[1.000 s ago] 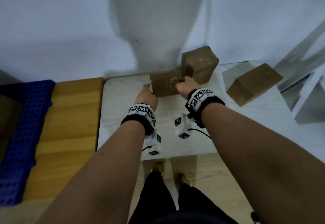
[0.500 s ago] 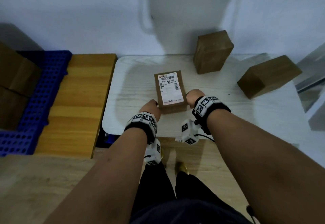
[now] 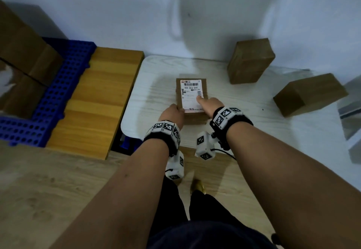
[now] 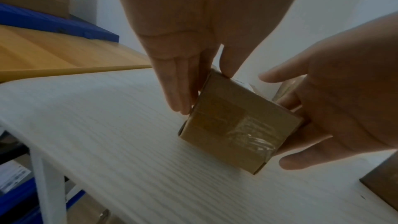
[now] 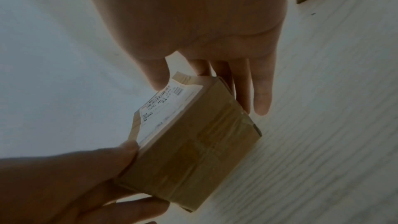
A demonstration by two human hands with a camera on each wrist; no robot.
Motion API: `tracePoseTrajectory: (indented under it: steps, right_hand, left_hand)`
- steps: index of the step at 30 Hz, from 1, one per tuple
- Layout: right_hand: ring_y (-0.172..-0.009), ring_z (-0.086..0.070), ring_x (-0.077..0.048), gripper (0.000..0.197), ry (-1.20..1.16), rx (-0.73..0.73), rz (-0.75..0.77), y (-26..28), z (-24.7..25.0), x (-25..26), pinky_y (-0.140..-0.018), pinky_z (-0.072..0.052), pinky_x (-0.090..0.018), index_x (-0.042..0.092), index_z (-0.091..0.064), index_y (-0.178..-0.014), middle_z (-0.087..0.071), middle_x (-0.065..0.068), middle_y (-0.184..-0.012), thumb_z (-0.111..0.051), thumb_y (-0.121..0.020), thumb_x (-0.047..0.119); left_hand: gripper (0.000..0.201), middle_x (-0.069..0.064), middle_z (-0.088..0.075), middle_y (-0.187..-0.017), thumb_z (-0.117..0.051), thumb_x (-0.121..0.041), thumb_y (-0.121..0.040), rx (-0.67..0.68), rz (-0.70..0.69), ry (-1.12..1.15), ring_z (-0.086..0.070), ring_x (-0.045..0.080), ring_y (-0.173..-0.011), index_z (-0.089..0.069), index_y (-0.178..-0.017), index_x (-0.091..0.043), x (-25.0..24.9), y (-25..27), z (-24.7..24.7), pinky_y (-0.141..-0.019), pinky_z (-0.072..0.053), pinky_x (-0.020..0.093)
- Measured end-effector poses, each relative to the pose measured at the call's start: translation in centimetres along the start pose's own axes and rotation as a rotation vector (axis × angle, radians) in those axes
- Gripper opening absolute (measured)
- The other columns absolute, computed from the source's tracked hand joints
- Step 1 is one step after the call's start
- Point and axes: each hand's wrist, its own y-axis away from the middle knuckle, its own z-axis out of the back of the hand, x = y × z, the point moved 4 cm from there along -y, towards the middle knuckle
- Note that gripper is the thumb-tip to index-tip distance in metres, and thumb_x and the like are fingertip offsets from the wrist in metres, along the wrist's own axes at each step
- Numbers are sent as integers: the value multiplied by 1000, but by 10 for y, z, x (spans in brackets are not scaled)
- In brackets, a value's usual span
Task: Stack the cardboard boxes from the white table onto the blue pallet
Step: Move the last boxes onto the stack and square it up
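Note:
A small cardboard box [image 3: 192,97] with a white shipping label on top is near the front edge of the white table [image 3: 156,84]. My left hand [image 3: 175,111] grips its near left corner, thumb on the top edge and fingers [image 4: 178,91] down the side. Opposite it, my right hand [image 3: 205,103] grips the near right side, thumb on the label and fingers [image 5: 259,91] along the side wall. Whether the box [image 5: 193,151] rests on the table or hangs just above it, I cannot tell. The blue pallet [image 3: 58,96] lies at the left with large cardboard boxes [image 3: 23,57] on it.
Two more cardboard boxes are on the table: one upright at the back [image 3: 251,61], one lying at the right [image 3: 308,95]. A wooden platform [image 3: 97,100] lies between table and pallet. A wall runs close behind. Wooden floor is below.
Both hands have drawn the labelled box from the back of the table, beside the upright box, to the front edge. The right thumb has come over onto the label.

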Motion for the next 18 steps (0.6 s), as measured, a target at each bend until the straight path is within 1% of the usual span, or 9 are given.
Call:
tracePoseTrajectory:
  steps: [2,4,7,9,10,12,13,15,18]
  right_hand:
    - [-120,-55,-30,65,-15,-16,21,5,-7,12,-98,-44,-34,7,-47,-137,-53,-13,-138,-42,-95,56]
    - [-116,-57,-29,66,-23,-37,53,14,-16,31,-98,-46,-39,7,-47,-137,-56,-12,-135,-47,-91,56]
    - [-115,-58,-30,63,-3,-51,121,27,-32,65,-91,-47,-34,4,-47,-136,-57,-12,-133,-49,-93,50]
    - [-113,-58,-31,62,28,-53,175,39,-48,90,-88,-45,-32,2,-50,-133,-58,-13,-130,-48,-94,50]
    - [-107,-60,-31,60,41,-55,202,48,-58,105,-85,-45,-31,2,-54,-129,-60,-12,-125,-48,-94,51]
    - [-92,-61,-29,58,61,-51,239,63,-76,130,-80,-48,-32,5,-61,-119,-65,-11,-114,-46,-92,54]
    - [-90,-62,-28,59,69,-50,259,73,-89,146,-79,-49,-33,5,-63,-116,-66,-11,-110,-46,-92,56]
    - [-92,-63,-29,61,70,-62,304,92,-113,172,-80,-50,-33,4,-63,-115,-67,-12,-110,-44,-91,57]
    - [-102,-63,-30,61,53,-61,369,121,-150,205,-89,-50,-34,4,-62,-120,-65,-14,-118,-42,-94,56]
  left_hand:
    - [32,17,-61,-119,-42,-29,-100,-35,0,26,-57,33,-109,-52,-117,-4,8,4,13,-84,-43,34]
    - [31,17,-61,-119,-44,-28,-99,-87,-4,60,-57,34,-109,-53,-117,-4,20,9,31,-83,-43,34]
    - [30,17,-61,-119,-44,-27,-98,-162,5,99,-57,34,-108,-51,-117,-5,42,16,62,-81,-43,34]
    - [29,15,-60,-121,-44,-26,-99,-200,17,130,-57,34,-109,-49,-120,-6,61,21,87,-84,-44,35]
    - [29,14,-60,-121,-45,-25,-99,-220,25,155,-57,33,-110,-48,-121,-7,72,25,101,-85,-44,34]
    - [27,14,-60,-120,-46,-23,-99,-255,31,199,-57,32,-108,-47,-121,-7,90,33,126,-80,-42,31]
    - [27,14,-60,-119,-46,-22,-99,-281,28,211,-58,32,-107,-47,-121,-7,103,39,143,-78,-41,30]
    - [25,15,-61,-117,-46,-22,-98,-310,22,225,-58,32,-105,-48,-119,-8,129,48,173,-77,-41,30]
    - [25,15,-62,-116,-46,-23,-99,-358,8,208,-59,32,-104,-49,-119,-8,168,64,218,-76,-41,30]
